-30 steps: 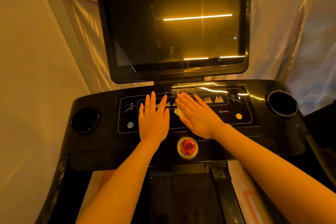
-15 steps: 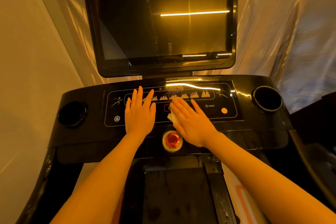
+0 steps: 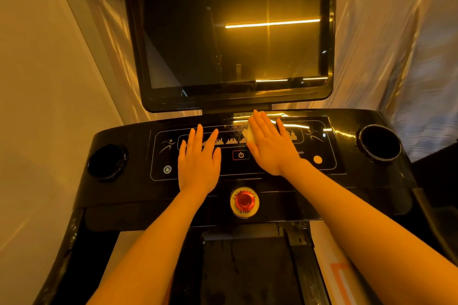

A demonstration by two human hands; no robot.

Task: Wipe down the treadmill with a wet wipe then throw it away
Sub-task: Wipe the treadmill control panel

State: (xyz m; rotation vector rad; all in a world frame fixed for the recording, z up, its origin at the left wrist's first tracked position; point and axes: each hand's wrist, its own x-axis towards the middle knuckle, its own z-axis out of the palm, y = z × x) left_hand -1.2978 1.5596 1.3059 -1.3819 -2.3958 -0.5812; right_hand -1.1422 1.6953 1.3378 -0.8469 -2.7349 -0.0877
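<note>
We pressed the wet wipe [image 3: 249, 135] flat under our right hand [image 3: 271, 148], fingers straight, near the treadmill console's [image 3: 128, 195] back edge; our left hand [image 3: 198, 163] lay flat, holding nothing.

You see dim amber light, bright strip reflections glaring on the dark screen [image 3: 230, 30], and wide-angle bending at the edges.

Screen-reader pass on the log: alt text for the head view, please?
Right hand presses a wet wipe flat on the treadmill console; left hand rests flat beside it. Below them sits a red emergency stop button; above, a dark screen.
</note>
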